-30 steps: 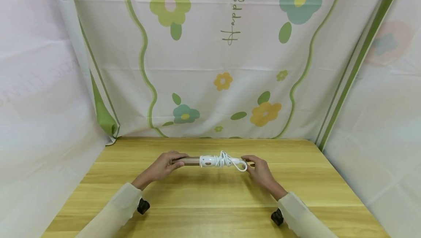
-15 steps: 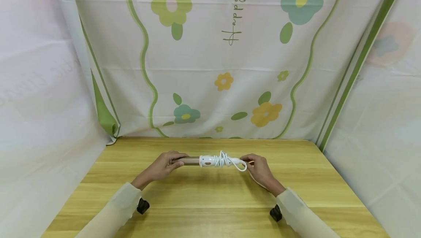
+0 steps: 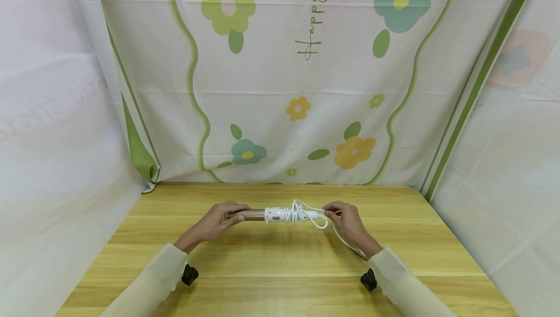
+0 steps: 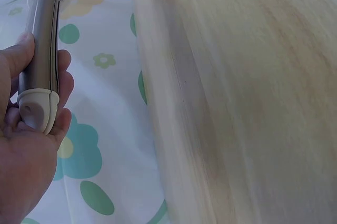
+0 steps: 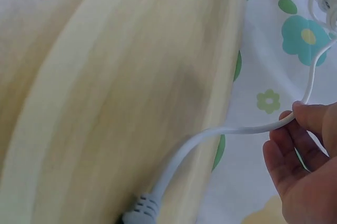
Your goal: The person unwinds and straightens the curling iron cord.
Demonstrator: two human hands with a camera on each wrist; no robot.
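Cord [image 5: 231, 130] is now stretching toward 3 o'clock | right hand [image 3: 348, 222]: fingertips pinching it | left hand [image 3: 215, 222]: gripping curling iron [image 3: 274, 215] at 9 o'clock

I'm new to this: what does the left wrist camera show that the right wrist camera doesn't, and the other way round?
Only the left wrist view shows the left hand, gripping the bronze barrel of the curling iron, and the pale tip at its end.

Only the right wrist view shows the right hand, pinching the white cord, and the cord's ribbed end.

Both show the wood-grain tabletop and the flower-printed cloth.
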